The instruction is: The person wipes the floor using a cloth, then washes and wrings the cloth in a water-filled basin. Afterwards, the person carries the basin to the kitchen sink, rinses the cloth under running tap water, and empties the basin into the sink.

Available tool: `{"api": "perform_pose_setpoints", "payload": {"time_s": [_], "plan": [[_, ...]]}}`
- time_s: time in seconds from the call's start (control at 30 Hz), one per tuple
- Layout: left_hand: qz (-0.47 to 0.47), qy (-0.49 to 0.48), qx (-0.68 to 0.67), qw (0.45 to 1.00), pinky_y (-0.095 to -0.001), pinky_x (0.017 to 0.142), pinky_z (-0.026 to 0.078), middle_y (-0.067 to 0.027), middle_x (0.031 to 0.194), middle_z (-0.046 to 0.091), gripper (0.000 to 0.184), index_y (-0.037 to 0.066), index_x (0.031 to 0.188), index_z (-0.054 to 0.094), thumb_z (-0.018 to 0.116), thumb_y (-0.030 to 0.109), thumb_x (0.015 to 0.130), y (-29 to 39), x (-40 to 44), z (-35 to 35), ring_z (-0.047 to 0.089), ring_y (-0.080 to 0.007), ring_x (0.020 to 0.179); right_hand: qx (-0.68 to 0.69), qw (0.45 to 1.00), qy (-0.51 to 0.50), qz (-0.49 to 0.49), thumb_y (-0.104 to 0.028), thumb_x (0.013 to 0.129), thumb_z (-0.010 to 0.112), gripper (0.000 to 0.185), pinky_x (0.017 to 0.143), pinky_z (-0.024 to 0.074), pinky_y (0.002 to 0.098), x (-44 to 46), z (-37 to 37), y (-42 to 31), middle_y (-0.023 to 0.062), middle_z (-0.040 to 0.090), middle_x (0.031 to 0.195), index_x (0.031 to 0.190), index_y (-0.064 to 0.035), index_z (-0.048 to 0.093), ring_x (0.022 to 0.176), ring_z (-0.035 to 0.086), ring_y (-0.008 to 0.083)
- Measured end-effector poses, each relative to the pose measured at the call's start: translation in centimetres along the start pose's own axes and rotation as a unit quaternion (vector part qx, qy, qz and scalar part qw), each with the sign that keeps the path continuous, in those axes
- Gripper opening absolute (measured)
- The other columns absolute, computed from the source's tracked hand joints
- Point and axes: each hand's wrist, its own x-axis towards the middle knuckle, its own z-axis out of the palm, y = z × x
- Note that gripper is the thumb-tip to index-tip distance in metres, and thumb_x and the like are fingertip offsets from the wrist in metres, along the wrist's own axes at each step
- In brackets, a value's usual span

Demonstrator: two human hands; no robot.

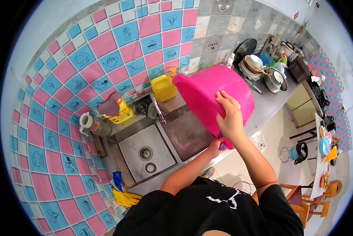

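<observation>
A large bright pink plastic basin point(235, 88) is tilted on its side above the right part of the sink, with its opening turned toward the left. My right hand point(229, 118) grips the basin near its rim, fingers spread along the pink wall. Low on the basin, my left hand point(214, 148) is closed around a small purple cloth point(222, 146) pressed to the rim; the fingers are partly hidden there. Beneath is the double sink: the right bowl point(188, 131) lies partly under the basin, and the left bowl point(135, 143) shows two drain fittings.
Behind the sink stand a yellow container point(163, 88), a faucet point(158, 108), a yellow bottle point(123, 112) and a clear jug point(96, 125). Yellow gloves point(126, 198) lie at the left counter edge. Stacked bowls point(253, 67) and pots point(276, 82) crowd the right counter.
</observation>
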Motion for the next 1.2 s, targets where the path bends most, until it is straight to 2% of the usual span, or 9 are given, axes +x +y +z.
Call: {"api": "perform_pose_setpoints", "payload": {"time_s": [0.23,0.33,0.4,0.53,0.67,0.87,0.93,1.0,1.2], "plan": [[0.017,-0.103,-0.087,0.991,-0.0420,0.085,0.046,-0.0069,0.106,0.055,0.030,0.012,0.106,0.056,0.062,0.021,0.078,2.1,-0.4,2.6,0.055,-0.0219,0.100,-0.001,1.000,-0.003,-0.011,0.008,0.059,0.053,0.039,0.097,0.0293,0.0443,-0.8,-1.0,-1.8,0.0126,0.053,0.122,0.098,-0.0009,0.054,0.118,0.043,0.0310],[0.210,-0.104,0.292,0.927,-0.0418,0.085,0.046,-0.0060,0.110,0.054,0.031,0.012,0.107,0.055,0.061,0.024,0.078,0.8,-0.3,-0.1,0.055,-0.0216,0.101,0.002,1.000,0.013,0.012,0.007,0.058,0.054,0.038,0.098,0.0299,0.0431,-1.6,-0.8,-1.1,0.0117,0.054,0.122,0.095,-0.0009,0.054,0.118,0.043,0.0305],[-0.072,0.033,-0.023,0.997,-0.0417,0.085,0.046,-0.0066,0.111,0.055,0.034,0.013,0.108,0.055,0.064,0.020,0.076,0.9,-0.2,-1.9,0.055,-0.0217,0.102,0.030,0.997,0.052,0.050,0.006,0.058,0.057,0.038,0.098,0.0313,0.0406,-2.0,-0.8,-0.1,0.0108,0.055,0.121,0.094,-0.0010,0.053,0.118,0.043,0.0297],[-0.043,0.289,0.097,0.952,-0.0395,0.081,0.048,-0.0096,0.108,0.057,0.043,0.011,0.116,0.050,0.064,0.020,0.076,5.5,-5.9,0.2,0.055,-0.0209,0.103,0.054,0.977,0.167,0.120,0.006,0.061,0.057,0.036,0.094,0.0395,0.0369,-3.9,0.6,4.1,0.0170,0.054,0.120,0.096,0.0008,0.052,0.107,0.053,0.0315],[0.080,0.358,0.133,0.921,-0.0375,0.061,0.052,-0.0087,0.095,0.060,0.034,0.005,0.102,0.057,0.070,0.018,0.072,8.2,-9.9,-2.9,0.061,-0.0214,0.082,0.095,0.934,0.209,0.274,0.004,0.064,0.057,0.031,0.079,0.0468,0.0310,-7.2,3.3,9.2,0.0167,0.061,0.095,0.095,0.0039,0.051,0.086,0.061,0.0232],[0.105,0.440,0.347,0.822,-0.0394,0.077,0.046,-0.0122,0.098,0.056,0.041,0.003,0.096,0.059,0.073,0.029,0.068,10.1,-11.0,-7.6,0.056,-0.0248,0.086,0.228,0.820,0.314,0.421,0.001,0.065,0.060,0.023,0.062,0.0454,0.0269,-14.4,11.6,17.3,0.0081,0.059,0.076,0.086,0.0004,0.051,0.068,0.056,0.0147],[0.130,0.480,0.391,0.775,-0.0385,0.077,0.045,-0.0118,0.099,0.056,0.037,0.004,0.091,0.061,0.074,0.030,0.067,9.6,-10.8,-8.1,0.055,-0.0251,0.087,0.217,0.825,0.311,0.419,0.001,0.065,0.060,0.023,0.062,0.0452,0.0268,-15.4,11.8,18.1,0.0067,0.057,0.075,0.086,0.0004,0.050,0.067,0.056,0.0141],[0.096,0.479,0.464,0.739,-0.0477,0.093,0.035,-0.0306,0.123,0.031,0.069,0.001,0.107,0.051,0.077,0.043,0.058,8.8,-10.7,-8.4,0.039,-0.0407,0.112,0.202,0.830,0.309,0.418,0.000,0.066,0.060,0.023,0.062,0.0450,0.0267,-16.1,11.7,18.2,0.0053,0.056,0.074,0.086,0.0005,0.049,0.067,0.055,0.0136],[0.138,0.517,0.549,0.642,-0.0516,0.096,0.029,-0.0329,0.122,0.032,0.064,-0.001,0.101,0.052,0.076,0.042,0.059,8.8,-10.6,-5.7,0.032,-0.0475,0.115,-0.010,0.883,0.259,0.392,0.000,0.067,0.058,0.033,0.082,0.0432,0.0364,-14.2,10.3,13.5,0.0201,0.054,0.100,0.099,0.0032,0.049,0.093,0.056,0.0289]]}}
